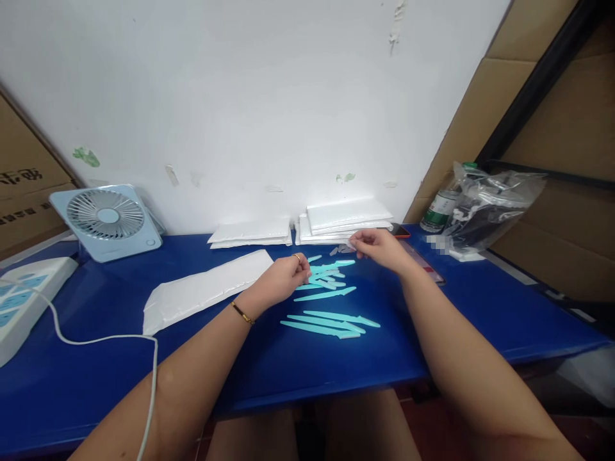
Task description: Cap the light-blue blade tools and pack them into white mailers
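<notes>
My left hand (284, 279) is closed, its fingertips at the left end of a turquoise eyebrow razor (336, 264) that points right. Beneath and around it lies a loose pile of similar razors, partly hidden by the fingers. Closer to the front edge, several more razors (327, 325) lie side by side. My right hand (379, 248) pinches with thumb and forefinger beside a few small greyish translucent pieces (342, 249); whatever sits between those fingertips is too small to make out.
White padded packets (348, 218) are stacked against the wall, with another packet (206, 288) flat on the blue table (269, 378). A fan (108, 221), a power strip (33, 301) and a white cable (106, 337) occupy the left. A bottle (439, 208), plastic bag (490, 205) and phone (400, 230) are at right.
</notes>
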`<move>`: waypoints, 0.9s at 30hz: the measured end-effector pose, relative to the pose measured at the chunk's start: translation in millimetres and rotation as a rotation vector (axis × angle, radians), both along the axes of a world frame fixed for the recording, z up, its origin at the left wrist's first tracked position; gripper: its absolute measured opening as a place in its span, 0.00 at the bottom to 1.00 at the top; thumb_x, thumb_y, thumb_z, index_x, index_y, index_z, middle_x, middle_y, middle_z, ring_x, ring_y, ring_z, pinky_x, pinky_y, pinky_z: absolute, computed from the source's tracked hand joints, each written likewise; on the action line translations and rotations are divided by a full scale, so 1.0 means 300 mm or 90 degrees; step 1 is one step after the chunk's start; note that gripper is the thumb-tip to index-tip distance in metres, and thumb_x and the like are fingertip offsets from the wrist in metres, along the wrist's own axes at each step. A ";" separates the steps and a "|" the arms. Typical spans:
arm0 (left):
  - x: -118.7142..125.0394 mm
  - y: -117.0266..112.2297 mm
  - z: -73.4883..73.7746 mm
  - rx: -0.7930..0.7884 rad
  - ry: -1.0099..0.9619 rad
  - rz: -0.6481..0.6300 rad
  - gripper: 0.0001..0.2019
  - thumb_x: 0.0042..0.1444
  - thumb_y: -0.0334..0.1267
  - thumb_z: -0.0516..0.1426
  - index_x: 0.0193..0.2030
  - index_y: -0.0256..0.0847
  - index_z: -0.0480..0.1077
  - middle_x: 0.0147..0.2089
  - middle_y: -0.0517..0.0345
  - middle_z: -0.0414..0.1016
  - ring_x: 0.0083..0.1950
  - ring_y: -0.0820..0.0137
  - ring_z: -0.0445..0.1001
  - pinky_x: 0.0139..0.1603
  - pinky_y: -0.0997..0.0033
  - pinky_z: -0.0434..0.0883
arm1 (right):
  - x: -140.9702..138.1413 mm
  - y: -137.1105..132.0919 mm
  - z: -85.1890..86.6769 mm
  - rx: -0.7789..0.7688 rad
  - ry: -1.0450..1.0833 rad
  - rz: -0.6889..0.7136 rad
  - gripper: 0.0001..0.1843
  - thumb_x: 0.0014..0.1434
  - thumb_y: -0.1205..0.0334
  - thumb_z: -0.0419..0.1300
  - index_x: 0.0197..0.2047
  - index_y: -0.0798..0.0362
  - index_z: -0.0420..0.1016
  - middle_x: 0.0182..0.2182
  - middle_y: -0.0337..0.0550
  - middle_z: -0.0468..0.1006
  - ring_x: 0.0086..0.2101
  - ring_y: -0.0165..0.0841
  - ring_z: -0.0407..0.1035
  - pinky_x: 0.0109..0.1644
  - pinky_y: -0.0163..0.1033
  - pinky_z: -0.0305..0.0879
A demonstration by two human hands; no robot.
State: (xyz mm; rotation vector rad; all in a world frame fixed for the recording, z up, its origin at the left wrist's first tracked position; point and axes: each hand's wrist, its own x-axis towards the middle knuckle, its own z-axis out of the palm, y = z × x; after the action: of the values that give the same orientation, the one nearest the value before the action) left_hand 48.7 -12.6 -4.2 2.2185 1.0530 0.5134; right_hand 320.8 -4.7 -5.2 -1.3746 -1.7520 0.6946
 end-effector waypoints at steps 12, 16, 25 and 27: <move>-0.008 0.036 0.013 -0.003 -0.083 0.158 0.05 0.56 0.37 0.49 0.33 0.40 0.63 0.29 0.61 0.66 0.30 0.72 0.62 0.31 0.73 0.60 | 0.000 -0.015 0.017 -0.051 0.282 0.084 0.15 0.44 0.57 0.70 0.34 0.55 0.78 0.25 0.42 0.80 0.29 0.32 0.75 0.31 0.34 0.69; -0.009 0.038 0.016 -0.005 -0.095 0.173 0.04 0.56 0.36 0.49 0.33 0.40 0.62 0.30 0.60 0.67 0.29 0.72 0.62 0.31 0.73 0.60 | -0.012 -0.020 0.021 -0.069 0.276 0.082 0.16 0.45 0.55 0.70 0.34 0.56 0.76 0.24 0.42 0.79 0.26 0.31 0.74 0.28 0.33 0.69; 0.000 0.037 -0.005 -0.050 -0.134 0.162 0.05 0.55 0.37 0.49 0.33 0.40 0.63 0.30 0.61 0.67 0.28 0.74 0.61 0.29 0.75 0.60 | -0.085 -0.026 0.000 -0.100 0.249 0.136 0.17 0.45 0.53 0.69 0.33 0.57 0.74 0.23 0.43 0.79 0.26 0.32 0.74 0.31 0.35 0.70; 0.003 0.037 -0.011 -0.054 -0.118 0.160 0.05 0.55 0.38 0.49 0.34 0.40 0.64 0.30 0.61 0.68 0.29 0.74 0.63 0.29 0.75 0.60 | -0.087 -0.025 0.001 -0.099 0.219 0.147 0.17 0.45 0.53 0.68 0.34 0.57 0.74 0.25 0.44 0.79 0.27 0.33 0.75 0.32 0.37 0.70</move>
State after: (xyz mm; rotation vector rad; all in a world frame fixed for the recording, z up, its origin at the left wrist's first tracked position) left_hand 49.5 -1.5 -7.6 1.9339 1.2364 0.7529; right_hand 294.8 -12.2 -4.9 -1.0815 -1.6167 1.1431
